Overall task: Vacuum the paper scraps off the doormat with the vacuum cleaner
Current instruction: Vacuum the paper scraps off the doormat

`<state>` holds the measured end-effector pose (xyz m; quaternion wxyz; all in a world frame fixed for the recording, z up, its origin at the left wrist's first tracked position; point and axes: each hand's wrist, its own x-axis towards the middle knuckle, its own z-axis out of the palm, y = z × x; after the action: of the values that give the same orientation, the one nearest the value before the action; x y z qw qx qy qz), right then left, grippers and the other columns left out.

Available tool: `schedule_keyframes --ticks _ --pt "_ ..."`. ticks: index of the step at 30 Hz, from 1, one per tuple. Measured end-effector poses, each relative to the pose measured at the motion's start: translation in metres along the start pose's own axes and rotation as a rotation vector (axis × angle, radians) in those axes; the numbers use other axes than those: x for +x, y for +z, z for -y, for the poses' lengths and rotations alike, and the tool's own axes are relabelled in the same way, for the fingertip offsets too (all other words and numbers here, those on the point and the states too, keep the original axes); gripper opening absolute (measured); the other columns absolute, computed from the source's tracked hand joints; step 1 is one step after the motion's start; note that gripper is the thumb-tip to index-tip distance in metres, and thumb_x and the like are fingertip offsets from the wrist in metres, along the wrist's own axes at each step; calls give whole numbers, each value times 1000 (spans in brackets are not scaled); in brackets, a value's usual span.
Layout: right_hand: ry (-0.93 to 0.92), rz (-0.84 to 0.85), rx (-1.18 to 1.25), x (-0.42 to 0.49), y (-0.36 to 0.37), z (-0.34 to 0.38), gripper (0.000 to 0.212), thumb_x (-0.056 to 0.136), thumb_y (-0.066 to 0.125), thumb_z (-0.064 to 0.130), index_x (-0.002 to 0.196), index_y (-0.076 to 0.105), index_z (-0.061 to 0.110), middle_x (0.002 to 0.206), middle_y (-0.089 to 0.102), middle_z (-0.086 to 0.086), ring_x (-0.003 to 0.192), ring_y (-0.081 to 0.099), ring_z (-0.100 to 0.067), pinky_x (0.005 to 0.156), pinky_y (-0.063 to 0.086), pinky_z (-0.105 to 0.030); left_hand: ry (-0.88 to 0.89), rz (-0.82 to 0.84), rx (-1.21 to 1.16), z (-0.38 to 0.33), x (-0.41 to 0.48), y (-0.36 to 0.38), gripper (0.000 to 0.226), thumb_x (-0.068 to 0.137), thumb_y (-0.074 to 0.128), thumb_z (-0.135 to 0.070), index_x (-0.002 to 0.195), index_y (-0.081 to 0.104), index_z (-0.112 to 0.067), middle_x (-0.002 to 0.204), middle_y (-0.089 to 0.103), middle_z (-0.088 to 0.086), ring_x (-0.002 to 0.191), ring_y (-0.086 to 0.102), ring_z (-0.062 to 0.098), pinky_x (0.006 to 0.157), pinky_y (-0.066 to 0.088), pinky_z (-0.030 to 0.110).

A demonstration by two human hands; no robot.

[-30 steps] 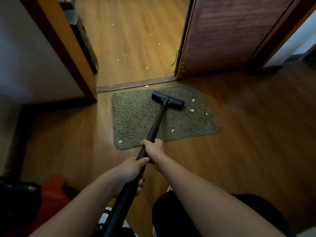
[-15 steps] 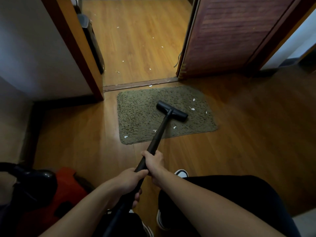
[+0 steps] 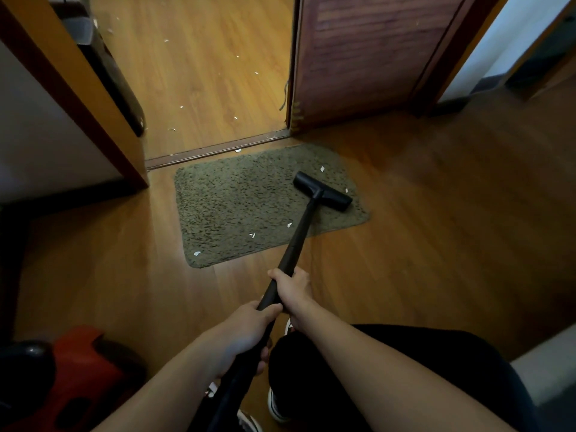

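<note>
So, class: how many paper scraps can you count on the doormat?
5: near-left corner, two by the near edge, two beside the nozzle. More may hide beneath it.

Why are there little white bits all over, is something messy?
Yes: white paper scraps lie scattered on the doormat, near the vacuum head, and more dot the wooden floor past the doorway. Nothing looks broken.
</note>
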<state>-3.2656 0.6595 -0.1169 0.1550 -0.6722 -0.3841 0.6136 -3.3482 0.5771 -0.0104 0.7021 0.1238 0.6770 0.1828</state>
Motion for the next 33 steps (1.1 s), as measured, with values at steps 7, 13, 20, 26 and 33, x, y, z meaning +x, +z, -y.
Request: schedule_keyframes --ticks 7,13,20,26,33 --pt "9 15 -19 42 -18 31 32 93 67 31 119 63 13 101 68 -6 93 66 -24 68 48 -29 0 -34 16 -38 34 8 23 101 50 -42 115 50 -24 62 48 9 41 46 18 44 43 25" --pt "-18 -31 -33 79 -24 63 43 81 72 36 116 66 11 105 72 -9 96 69 -28 74 56 -36 35 -58 34 -80 57 13 28 101 50 -41 121 53 -22 59 47 9 40 44 19 44 43 22" --pt "-27 -27 -16 108 -30 83 33 87 71 31 111 64 8 98 69 -9 93 68 -28 66 54 -33 21 -71 30 -106 79 11 35 101 51 -43 122 53 -15 57 47 8 40 44 19 44 43 23" --pt "-17 -20 66 115 -19 98 35 83 73 29 110 64 7 104 72 -15 92 72 -31 59 57 -34 28 -81 51 -121 83 1 37 100 51 -44 121 56 -14 52 47 7 39 44 18 43 43 23" --pt "25 5 52 81 -4 86 27 84 71 27 105 62 12 104 71 -13 93 72 -31 61 59 -35 -7 -63 44 -95 58 -12 41 100 51 -44 129 53 -15 50 45 7 38 43 18 42 42 21"
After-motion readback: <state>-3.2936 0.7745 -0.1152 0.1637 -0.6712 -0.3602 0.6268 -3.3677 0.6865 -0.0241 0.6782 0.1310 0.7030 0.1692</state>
